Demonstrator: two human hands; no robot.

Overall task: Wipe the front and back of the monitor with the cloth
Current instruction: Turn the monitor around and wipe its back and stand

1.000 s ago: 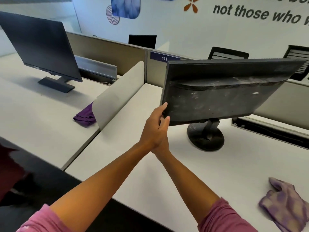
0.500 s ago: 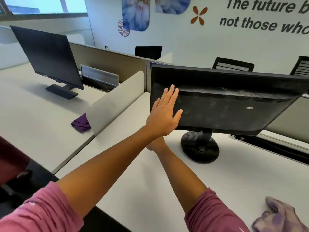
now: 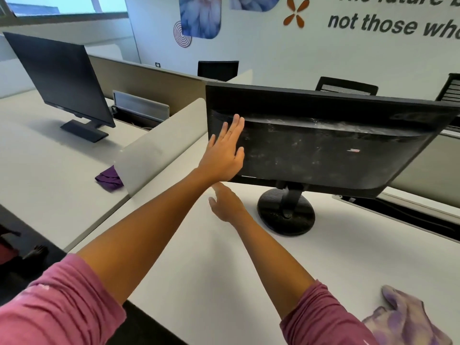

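A black monitor [image 3: 323,145] stands on its round base [image 3: 286,214] on the white desk, its dusty back facing me. My left hand [image 3: 225,153] lies flat and open against the back near its left edge, fingers spread upward. My right hand [image 3: 225,205] hangs open just below the monitor's lower left corner, above the desk, holding nothing. A pale purple cloth [image 3: 408,319] lies on the desk at the bottom right, away from both hands.
A curved white divider [image 3: 159,145] separates this desk [image 3: 199,257] from the left desk, where a second monitor [image 3: 59,78] and a dark purple cloth [image 3: 109,179] sit. Low partitions and black chairs [image 3: 346,87] stand behind. A cable tray [image 3: 410,210] runs along the right rear.
Both hands gripped the monitor's left edge a second ago. They let go as the monitor turned; my left palm went flat on the back and my right hand dropped below the corner.
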